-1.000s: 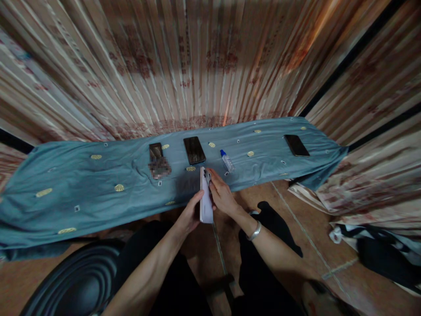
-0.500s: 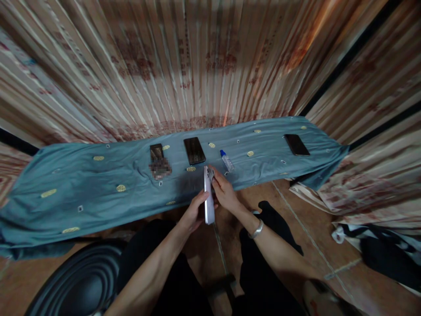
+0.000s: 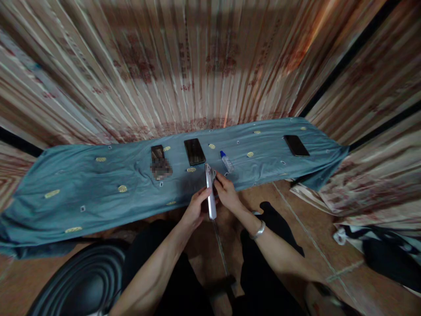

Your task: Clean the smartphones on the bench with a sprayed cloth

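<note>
A pale phone (image 3: 211, 199) is held on edge above the near side of the cloth-covered table (image 3: 108, 210). My left hand (image 3: 196, 208) is closed round its left side, thumb on the edge. My right hand (image 3: 226, 192) is closed at the phone's back near the camera end, pinching a small greyish thing, perhaps a cloth, too small to make out. Just beyond lies a dark phone (image 3: 194, 152), with a clear bottle with a blue cap (image 3: 227, 161) to its right.
Another dark phone (image 3: 296, 145) lies at the right of the table. A dark item (image 3: 158, 152), partly blurred out, lies left of centre. A black round stool (image 3: 85, 285) stands at lower left; patterned curtains (image 3: 204, 66) hang behind.
The pale phone has tilted slightly, its lower end shifting right and up. My right hand has moved slightly right and down from the phone's upper end.
</note>
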Demonstrator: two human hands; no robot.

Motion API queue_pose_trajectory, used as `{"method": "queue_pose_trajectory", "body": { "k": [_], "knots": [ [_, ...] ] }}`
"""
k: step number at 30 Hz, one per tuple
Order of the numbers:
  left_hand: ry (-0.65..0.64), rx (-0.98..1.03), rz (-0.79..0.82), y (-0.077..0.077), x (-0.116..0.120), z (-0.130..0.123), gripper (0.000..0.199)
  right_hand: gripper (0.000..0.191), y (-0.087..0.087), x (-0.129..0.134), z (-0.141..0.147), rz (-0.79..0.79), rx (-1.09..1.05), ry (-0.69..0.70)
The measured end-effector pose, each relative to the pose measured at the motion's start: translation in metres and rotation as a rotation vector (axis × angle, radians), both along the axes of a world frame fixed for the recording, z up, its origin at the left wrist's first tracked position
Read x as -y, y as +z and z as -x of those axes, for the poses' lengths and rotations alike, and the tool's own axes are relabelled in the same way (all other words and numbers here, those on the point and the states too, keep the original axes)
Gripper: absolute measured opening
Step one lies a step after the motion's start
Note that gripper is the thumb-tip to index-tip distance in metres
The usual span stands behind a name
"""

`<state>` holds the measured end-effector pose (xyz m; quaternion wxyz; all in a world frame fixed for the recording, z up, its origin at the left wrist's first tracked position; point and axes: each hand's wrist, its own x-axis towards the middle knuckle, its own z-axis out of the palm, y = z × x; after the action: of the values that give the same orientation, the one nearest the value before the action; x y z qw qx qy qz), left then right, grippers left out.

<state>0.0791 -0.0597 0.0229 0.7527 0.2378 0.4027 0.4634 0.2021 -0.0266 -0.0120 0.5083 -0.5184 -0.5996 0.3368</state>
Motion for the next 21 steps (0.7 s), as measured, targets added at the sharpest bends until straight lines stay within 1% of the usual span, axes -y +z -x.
{"method": "queue_pose_trajectory", "body": {
  "k": [3, 6, 8, 10, 14, 17, 19, 21],
  "knots": [
    [0.054, 0.017, 0.039, 0.001, -0.003, 0.001, 0.036, 0.046, 0.000, 0.008, 0.004, -0.013, 0.089, 0.029],
    [0.109, 0.058, 0.058, 0.002, -0.006, 0.004, 0.035, 0.048, -0.002, 0.015, 0.006, -0.081, 0.135, 0.090],
    [0.120, 0.087, 0.065, 0.003, -0.007, 0.006, 0.034, 0.049, -0.003, 0.018, 0.006, -0.112, 0.158, 0.113],
    [0.120, 0.105, 0.083, 0.005, -0.008, 0.008, 0.033, 0.048, -0.003, 0.020, 0.005, -0.129, 0.189, 0.102],
    [0.090, 0.082, 0.126, 0.007, -0.004, 0.008, 0.030, 0.046, 0.003, 0.018, -0.002, -0.161, 0.250, 0.051],
    [0.027, 0.054, 0.147, 0.007, 0.004, 0.003, 0.024, 0.046, 0.011, 0.012, -0.010, -0.188, 0.251, 0.022],
    [-0.016, 0.052, 0.155, 0.007, 0.008, 0.000, 0.023, 0.045, 0.015, 0.010, -0.014, -0.199, 0.244, 0.001],
    [-0.029, 0.057, 0.154, 0.006, 0.010, -0.001, 0.025, 0.044, 0.017, 0.011, -0.015, -0.211, 0.244, -0.006]
  ]
}}
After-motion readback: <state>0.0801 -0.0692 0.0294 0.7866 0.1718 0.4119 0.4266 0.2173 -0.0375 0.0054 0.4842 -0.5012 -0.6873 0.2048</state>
